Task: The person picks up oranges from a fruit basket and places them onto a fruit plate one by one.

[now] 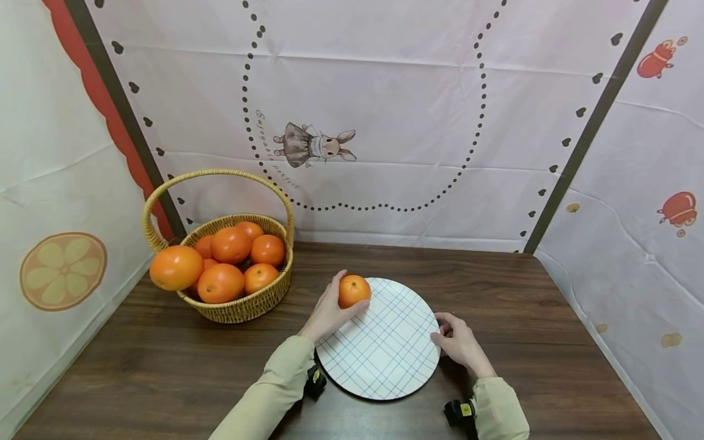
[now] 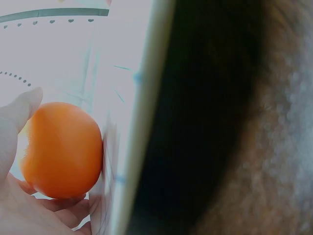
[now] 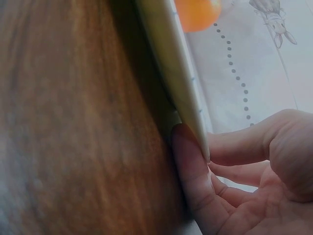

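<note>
A round white plate (image 1: 385, 342) with a blue grid pattern lies on the wooden table. My left hand (image 1: 330, 308) holds an orange (image 1: 354, 291) at the plate's far left edge, thumb on one side and fingers round the other. In the left wrist view the orange (image 2: 62, 149) sits right at the plate's surface. At the plate's right edge, my right hand (image 1: 461, 343) pinches the rim. The right wrist view has the thumb over the plate's rim (image 3: 188, 83) and a finger under it.
A wicker basket (image 1: 242, 308) with a tall handle stands at the back left, heaped with several oranges (image 1: 220, 283). One orange (image 1: 176, 267) juts over its left rim. Patterned cloth (image 1: 385, 110) hangs behind the brown table (image 1: 165, 366) and along both sides.
</note>
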Demonstrator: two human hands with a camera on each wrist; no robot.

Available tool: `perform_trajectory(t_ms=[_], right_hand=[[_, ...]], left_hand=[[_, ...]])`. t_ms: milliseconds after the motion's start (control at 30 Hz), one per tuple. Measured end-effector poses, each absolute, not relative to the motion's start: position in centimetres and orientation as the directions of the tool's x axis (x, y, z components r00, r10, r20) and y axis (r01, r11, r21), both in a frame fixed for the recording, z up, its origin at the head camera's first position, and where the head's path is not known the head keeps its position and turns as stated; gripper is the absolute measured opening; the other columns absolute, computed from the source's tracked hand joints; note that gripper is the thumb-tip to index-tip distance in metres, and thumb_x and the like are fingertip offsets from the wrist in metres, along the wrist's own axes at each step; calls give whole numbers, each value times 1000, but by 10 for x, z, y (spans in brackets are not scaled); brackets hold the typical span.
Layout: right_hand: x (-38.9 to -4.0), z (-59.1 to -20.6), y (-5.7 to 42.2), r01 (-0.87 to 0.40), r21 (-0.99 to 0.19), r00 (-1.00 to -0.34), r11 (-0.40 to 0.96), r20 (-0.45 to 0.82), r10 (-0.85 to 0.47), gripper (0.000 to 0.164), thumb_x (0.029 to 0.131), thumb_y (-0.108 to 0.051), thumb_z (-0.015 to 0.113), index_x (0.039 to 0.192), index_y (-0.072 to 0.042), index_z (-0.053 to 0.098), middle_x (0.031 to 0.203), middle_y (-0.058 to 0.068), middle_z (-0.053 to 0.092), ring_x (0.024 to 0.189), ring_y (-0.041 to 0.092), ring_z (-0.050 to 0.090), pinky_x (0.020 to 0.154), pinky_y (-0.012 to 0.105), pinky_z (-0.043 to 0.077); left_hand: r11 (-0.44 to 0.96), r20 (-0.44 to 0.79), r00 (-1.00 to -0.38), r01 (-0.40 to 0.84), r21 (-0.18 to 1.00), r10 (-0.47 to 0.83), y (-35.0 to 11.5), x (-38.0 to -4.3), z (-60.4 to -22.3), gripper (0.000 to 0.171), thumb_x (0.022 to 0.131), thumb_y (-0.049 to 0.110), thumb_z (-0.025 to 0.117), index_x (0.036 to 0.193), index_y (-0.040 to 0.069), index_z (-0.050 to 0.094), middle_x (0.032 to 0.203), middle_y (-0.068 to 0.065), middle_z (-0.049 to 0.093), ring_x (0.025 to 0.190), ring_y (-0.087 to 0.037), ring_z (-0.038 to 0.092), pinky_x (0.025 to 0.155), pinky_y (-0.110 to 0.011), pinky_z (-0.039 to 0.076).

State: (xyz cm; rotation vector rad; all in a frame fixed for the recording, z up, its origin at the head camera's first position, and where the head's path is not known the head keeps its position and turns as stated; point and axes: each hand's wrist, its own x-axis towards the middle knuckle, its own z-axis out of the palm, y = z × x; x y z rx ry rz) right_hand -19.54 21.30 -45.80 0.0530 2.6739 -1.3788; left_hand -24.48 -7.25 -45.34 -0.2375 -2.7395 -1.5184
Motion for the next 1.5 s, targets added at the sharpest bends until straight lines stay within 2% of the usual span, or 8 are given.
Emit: perform_trajectory(t_ms=[233,500,733,933,1167,1233,1333,1500], right_hand=[[-195,-458,213,99,-808,-990,581,-140,-26,45,94,-3,62,137,6,52,90,10,53,74,18,52,62,31,55],[-195,-457,212,100,-809,-990,580,-140,-23,45,95,-3,62,137,7,52,90,11,53,74,18,52,63,33,55],[-194,-458,212,108,-811,-989,575,-146,-20,44,95,-3,62,137,6,52,90,10,53,74,18,52,63,33,55],[-194,-457,212,104,-810,-990,577,-140,-19,44,95,-3,62,137,7,52,90,11,53,73,18,51,63,33,55],[-195,-456,212,101,-814,-990,573,-139,-23,44,95,-2,62,137,7,52,90,11,54,72,18,52,63,34,56],[-195,-456,212,100,-813,-990,574,-138,-24,44,95,-2,61,137,7,52,90,11,54,73,18,52,63,34,56],[-195,-456,212,96,-811,-991,578,-134,-24,44,95,-3,61,137,7,52,90,11,54,73,18,51,63,33,55],[-194,-456,212,97,-808,-991,581,-133,-20,44,94,-2,61,136,7,53,89,11,53,73,18,51,62,32,54]], left_hand=[[479,124,-980,183,859,154,-79,-237,-447,89,88,37,77,157,13,26,156,-25,35,139,-41,45,111,-59,41],[472,136,-983,177,863,121,-94,-225,-436,92,87,44,76,158,19,24,163,-18,26,151,-41,28,118,-64,28],[510,331,-942,312,802,55,-110,-218,-429,79,89,37,76,153,15,35,157,-16,37,147,-37,36,118,-60,31],[551,603,-795,472,688,-72,-130,-218,-424,62,88,21,78,142,7,49,144,-17,50,135,-34,47,111,-52,39],[625,800,-571,559,544,-185,-167,-221,-414,51,84,8,78,130,-1,58,132,-22,58,125,-35,51,111,-26,33],[639,829,-517,567,520,-215,-178,-222,-410,49,83,6,78,128,-3,60,130,-23,59,125,-37,50,113,-28,31],[660,844,-456,547,515,-280,-191,-223,-405,48,82,8,78,125,-4,61,134,-25,56,129,-40,47,114,-40,30],[672,805,-427,455,584,-411,-211,-222,-400,48,82,14,77,125,-1,61,144,-24,45,139,-37,37,117,-52,27]])
